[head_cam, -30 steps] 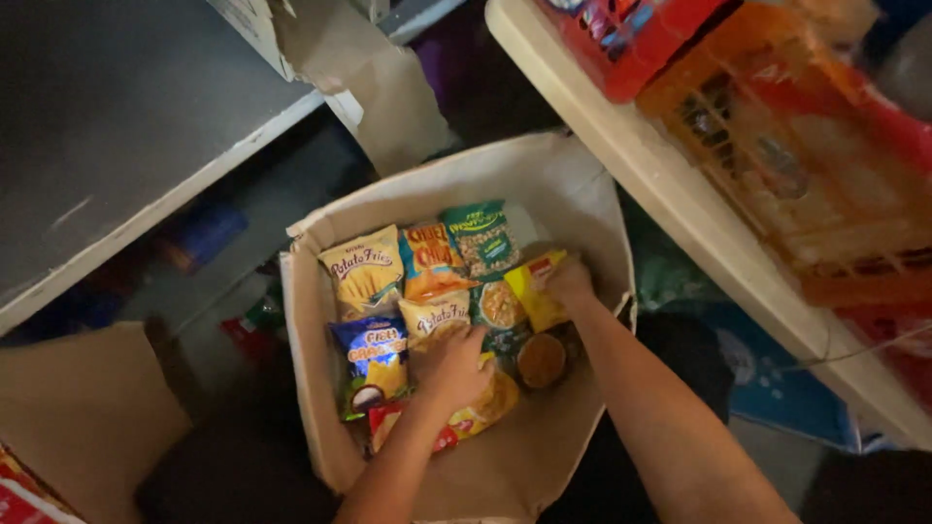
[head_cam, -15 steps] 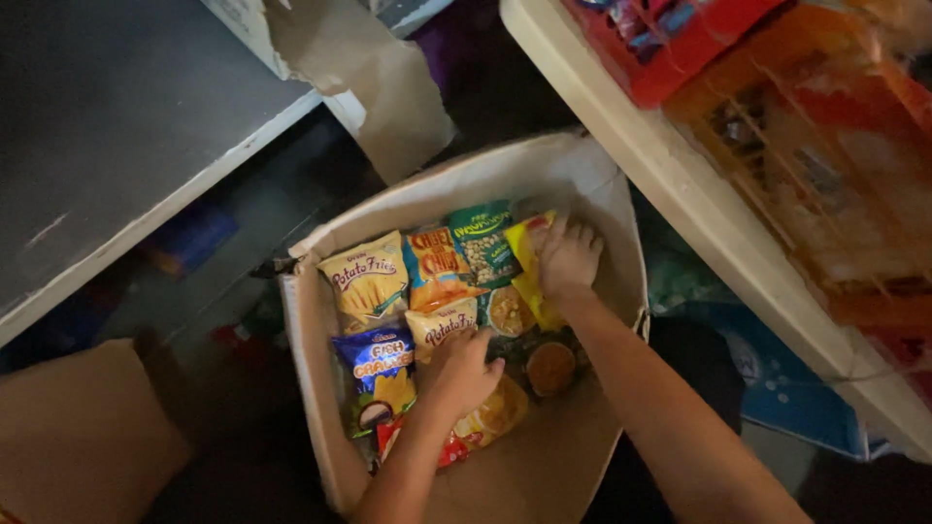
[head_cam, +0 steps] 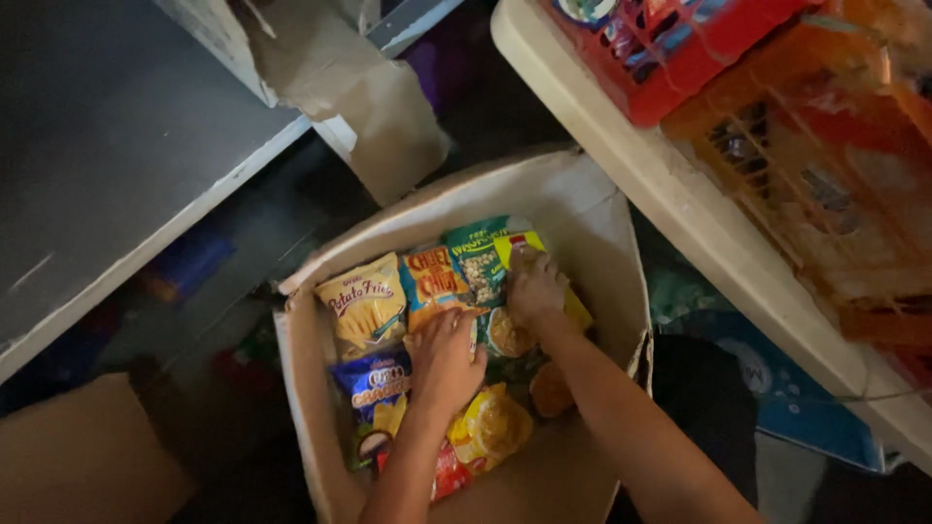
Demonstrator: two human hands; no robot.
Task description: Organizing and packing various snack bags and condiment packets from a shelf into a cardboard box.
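Snack packets in an open cardboard box (head_cam: 602,243). The left hand (head_cam: 445,361) is laid flat, fingers spread, on the middle packets; the right hand (head_cam: 532,287) is curled on a green packet (head_cam: 476,260) near the box's far wall.

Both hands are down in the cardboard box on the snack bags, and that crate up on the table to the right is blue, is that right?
Not quite: the crate on the table is red, not blue, as the head view shows. The rest holds: the left hand and right hand are both down in the cardboard box on the snack bags.
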